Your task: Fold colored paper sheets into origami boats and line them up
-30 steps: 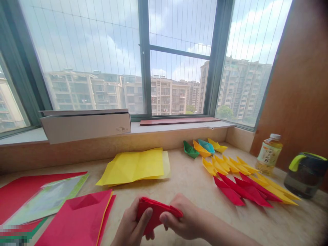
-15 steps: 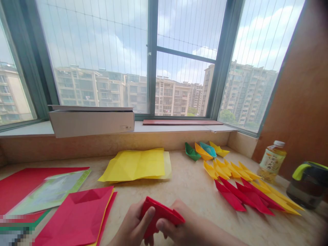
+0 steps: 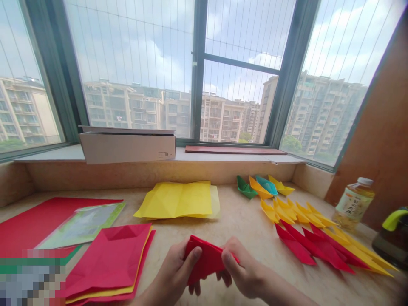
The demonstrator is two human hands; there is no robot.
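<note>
A folded piece of red paper (image 3: 205,260) is held between both hands, low in the middle of the view. My left hand (image 3: 178,270) grips its left side, thumb on the front face and fingers behind. At its right corner my right hand (image 3: 240,267) pinches the paper between thumb and fingers. Left of the hands lies a stack of creased red paper (image 3: 111,255) with a yellow sheet between. Beyond them rest creased yellow sheets (image 3: 178,199). To the right sit several folded red paper boats (image 3: 299,244) in a row.
Several yellow paper boats (image 3: 280,209) stand behind the red ones, with a green boat (image 3: 246,188) and a blue boat (image 3: 266,185) farther back. A drink bottle (image 3: 353,204) and a dark jug (image 3: 393,238) are at right. A white box (image 3: 127,146) sits on the sill.
The view has swung slightly left, so things appear farther right. My right thumb has moved up onto the front of the folded red paper near its right corner.
</note>
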